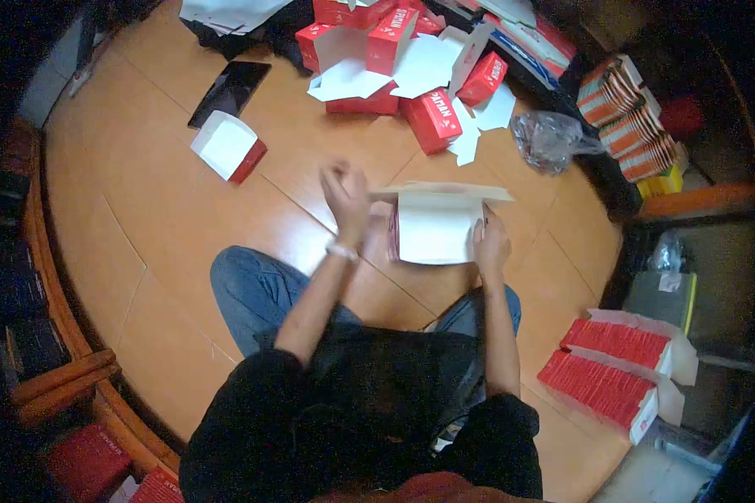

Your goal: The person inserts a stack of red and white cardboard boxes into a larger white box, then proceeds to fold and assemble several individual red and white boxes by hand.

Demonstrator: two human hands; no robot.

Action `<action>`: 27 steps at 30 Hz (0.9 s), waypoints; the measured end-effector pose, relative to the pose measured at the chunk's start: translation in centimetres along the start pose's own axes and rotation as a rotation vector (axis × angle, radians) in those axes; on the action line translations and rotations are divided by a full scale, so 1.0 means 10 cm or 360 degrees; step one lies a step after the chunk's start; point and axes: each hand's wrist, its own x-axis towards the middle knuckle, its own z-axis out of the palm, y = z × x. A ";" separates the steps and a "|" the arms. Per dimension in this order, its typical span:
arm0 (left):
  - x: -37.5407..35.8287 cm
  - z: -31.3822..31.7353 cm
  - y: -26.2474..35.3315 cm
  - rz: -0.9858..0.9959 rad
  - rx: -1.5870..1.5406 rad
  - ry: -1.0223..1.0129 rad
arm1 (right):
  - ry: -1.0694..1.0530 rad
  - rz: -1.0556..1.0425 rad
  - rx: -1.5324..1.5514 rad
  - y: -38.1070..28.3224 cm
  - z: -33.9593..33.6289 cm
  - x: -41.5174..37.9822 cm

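Note:
In front of my crossed legs is a cardboard box [436, 230] with a white inner face, a raised flap along its far edge and a dark red left side. My right hand [492, 245] grips this box at its right edge, thumb over the white face. Just left of the box, my left hand [346, 199] is in the air, apart from it. Motion blurs its curled fingers, and whether anything small is between them I cannot make out. A small red-and-white open box [229, 146] lies farther left on the floor.
Several red-and-white boxes [432, 120] are heaped at the far side. A black phone-like slab [229, 94] lies at the far left, and a clear plastic bag [549, 141] at the right. Long boxes of red packets [600, 387] sit near right. Orange-striped packets [633, 126] are stacked far right.

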 end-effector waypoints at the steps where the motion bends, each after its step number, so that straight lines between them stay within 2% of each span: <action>1: 0.37 0.12 -0.06 -0.0242 -0.0305 0.0216 | 0.0012 -0.0018 0.0074 -0.03 -0.02 -0.02; 2: 0.82 0.17 -0.40 -0.0562 -0.0401 0.0199 | 0.0161 0.0040 0.0155 -0.03 0.01 -0.05; 4: 1.41 0.22 -0.73 -0.0850 -0.0505 0.0203 | 0.0412 0.0114 0.0311 -0.03 0.04 -0.18; 6: 1.78 0.25 -0.72 -0.1227 -0.0427 -0.0517 | 0.0565 0.0101 0.0412 -0.11 0.04 -0.35; 8: 1.90 0.38 -0.77 -0.1106 -0.0548 -0.0526 | 0.0626 0.0083 0.0464 -0.24 0.06 -0.51; 9: 1.91 0.45 -0.82 -0.0943 -0.0476 -0.0351 | 0.0593 0.0021 0.0564 -0.35 -0.01 -0.56; 12: 1.90 0.41 -0.66 -0.0969 -0.0437 -0.0413 | 0.0555 0.0006 0.0672 -0.54 -0.13 -0.69; 14: 1.80 0.38 -0.40 -0.0945 -0.0542 -0.0466 | 0.0557 0.0052 0.0695 -0.64 -0.18 -0.76; 17: 1.48 0.35 0.03 -0.1126 -0.1107 -0.0599 | 0.0619 -0.0089 0.0820 -0.83 -0.17 -0.79; 19: 1.26 0.37 0.19 -0.1291 -0.1487 -0.0722 | 0.0452 -0.0103 0.1159 -1.01 -0.12 -0.80; 20: 1.09 0.37 0.34 -0.1366 -0.1684 -0.0736 | 0.0289 0.0013 0.1267 -1.15 -0.12 -0.78; 22: 0.69 0.33 0.71 -0.1409 -0.1833 -0.0836 | 0.0055 0.0203 0.1605 -1.36 -0.06 -0.73; 24: 0.29 0.29 1.12 -0.1532 -0.1821 -0.0720 | -0.0002 0.0227 0.1637 -1.40 0.12 -0.65; 25: 0.06 0.23 1.27 -0.1488 -0.1910 -0.0820 | -0.0184 0.0224 0.1821 -1.39 0.23 -0.61; 26: -0.17 0.19 1.47 -0.1529 -0.1950 -0.0704 | -0.0372 0.0227 0.2003 -1.35 0.33 -0.67; 27: -0.42 0.15 1.53 -0.1638 -0.1857 -0.0679 | -0.0376 0.0243 0.1994 -1.26 0.43 -0.79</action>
